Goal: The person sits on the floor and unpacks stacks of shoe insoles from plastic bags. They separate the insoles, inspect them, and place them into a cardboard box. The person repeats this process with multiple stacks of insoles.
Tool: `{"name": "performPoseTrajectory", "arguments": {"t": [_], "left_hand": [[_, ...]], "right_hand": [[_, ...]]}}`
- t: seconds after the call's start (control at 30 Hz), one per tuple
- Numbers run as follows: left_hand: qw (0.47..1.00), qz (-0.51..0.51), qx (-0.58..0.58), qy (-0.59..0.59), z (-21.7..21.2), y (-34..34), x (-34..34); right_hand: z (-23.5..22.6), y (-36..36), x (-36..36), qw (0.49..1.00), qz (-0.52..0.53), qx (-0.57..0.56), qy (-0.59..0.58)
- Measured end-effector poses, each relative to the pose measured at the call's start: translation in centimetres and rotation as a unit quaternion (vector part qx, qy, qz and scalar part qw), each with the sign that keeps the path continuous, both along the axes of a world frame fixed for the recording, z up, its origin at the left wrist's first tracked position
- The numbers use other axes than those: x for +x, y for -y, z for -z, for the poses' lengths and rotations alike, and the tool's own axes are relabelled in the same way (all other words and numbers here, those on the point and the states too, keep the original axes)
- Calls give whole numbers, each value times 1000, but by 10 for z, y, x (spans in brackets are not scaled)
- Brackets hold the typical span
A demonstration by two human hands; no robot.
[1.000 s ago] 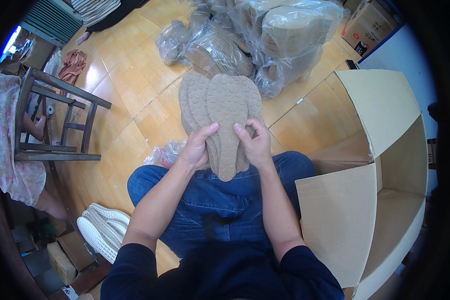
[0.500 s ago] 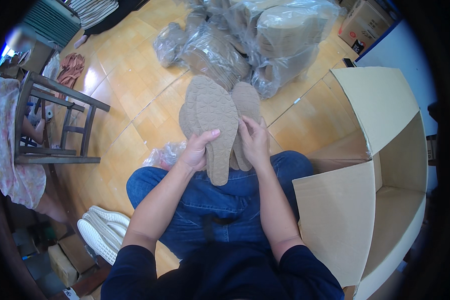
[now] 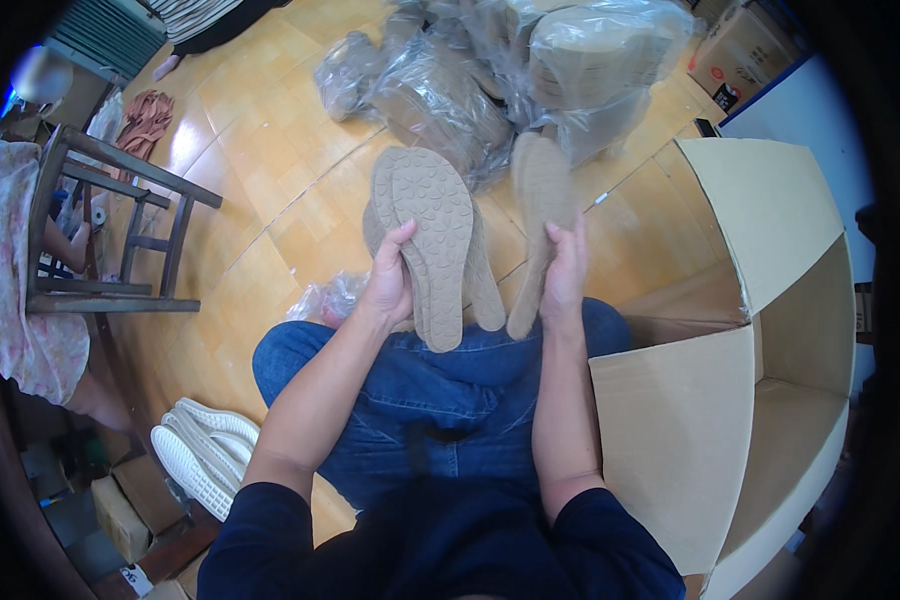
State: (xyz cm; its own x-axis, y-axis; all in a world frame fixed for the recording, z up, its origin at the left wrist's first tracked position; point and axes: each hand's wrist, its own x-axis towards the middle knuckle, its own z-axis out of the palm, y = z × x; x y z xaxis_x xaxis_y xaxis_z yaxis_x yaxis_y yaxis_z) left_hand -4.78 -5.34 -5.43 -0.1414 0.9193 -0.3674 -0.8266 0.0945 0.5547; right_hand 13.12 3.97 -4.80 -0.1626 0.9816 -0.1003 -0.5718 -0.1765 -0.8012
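Note:
A few tan shoe soles with a raised flower pattern are gripped in my left hand, its thumb lying on their edge. They overlap like a fan, toes pointing away from me. Off to the right, my right hand grips another tan sole by its side, apart from the others and slightly blurred. Whether it is one sole or several pressed together I cannot tell. Both hands are above my crossed legs in jeans.
Clear plastic bags of tan soles lie on the tiled floor ahead. An open cardboard box stands at my right. White soles rest at my left, near a wooden stool and a person in a floral garment.
My right hand has moved right with a tan sole, drawing it away from those in my left hand. My left hand keeps its hold, its thumb slightly higher.

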Motion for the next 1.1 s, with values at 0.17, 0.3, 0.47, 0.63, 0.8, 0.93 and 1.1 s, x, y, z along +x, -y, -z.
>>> {"name": "performPoseTrajectory", "arguments": {"t": [0.17, 0.3, 0.47, 0.63, 0.8, 0.93, 1.1], "left_hand": [[999, 10, 52, 1, 3, 1, -2], [997, 10, 75, 0, 8, 1, 0], [998, -14, -4, -66, 9, 0, 3], [999, -29, 1, -28, -1, 3, -3], [998, -51, 20, 3, -8, -1, 4], [982, -41, 3, -184, -3, -5, 12], [995, 14, 79, -52, 2, -1, -10]], "right_hand": [[-3, 3, -1, 997, -67, -20, 19], [-6, 19, -16, 979, -166, -107, 58], [-2, 23, -21, 979, -173, -77, 77], [6, 5, 0, 955, -170, -217, -108], [9, 13, -8, 931, -261, -178, -184], [11, 21, -23, 951, -240, -164, -103], [10, 10, -12, 942, -243, -189, -133]]}}
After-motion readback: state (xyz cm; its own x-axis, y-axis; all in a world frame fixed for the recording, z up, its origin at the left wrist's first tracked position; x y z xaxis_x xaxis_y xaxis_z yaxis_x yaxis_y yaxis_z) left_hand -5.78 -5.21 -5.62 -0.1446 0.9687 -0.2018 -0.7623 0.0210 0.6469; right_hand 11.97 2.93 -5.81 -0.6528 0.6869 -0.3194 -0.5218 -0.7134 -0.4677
